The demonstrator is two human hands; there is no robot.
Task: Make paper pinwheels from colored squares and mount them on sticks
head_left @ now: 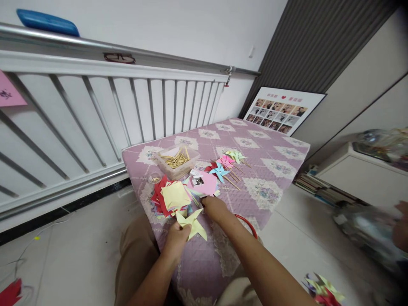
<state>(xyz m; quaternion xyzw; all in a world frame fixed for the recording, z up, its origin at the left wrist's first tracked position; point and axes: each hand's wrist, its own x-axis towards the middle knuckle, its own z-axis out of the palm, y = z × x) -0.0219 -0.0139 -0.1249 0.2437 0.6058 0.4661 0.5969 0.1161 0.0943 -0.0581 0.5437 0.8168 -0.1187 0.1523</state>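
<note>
Creasing looks like the likeliest trouble: the left hand (178, 239) pinches a yellow paper pinwheel (194, 225), thumb pressed down on top and fingers underneath, so a harder squeeze could flatten a blade or pull its folds apart. The pinwheel is held low in front of the paper stack (176, 196), near the table's close edge, and a slip of the thumb could let it drop to the floor (76, 259).

The right hand (214, 208) is just beside it, fingers curled in, near the close edge of a pink sheet (208, 183). Something dark shows at the fingertips, but I cannot tell what it is or whether the hand grips it.

On that sheet stands a small white box (198, 180) with shiny bits inside; a knock from the right wrist, or a tug on the sheet, could spill them across the tablecloth (255, 144). The stack is uneven, with red sheets (160, 197) fanned out at its side, so a brush of the left hand could send it sliding. Farther back, the blue pinwheel (219, 172) lies among others on sticks, close enough that a sweeping right arm might bend its blades.
</note>
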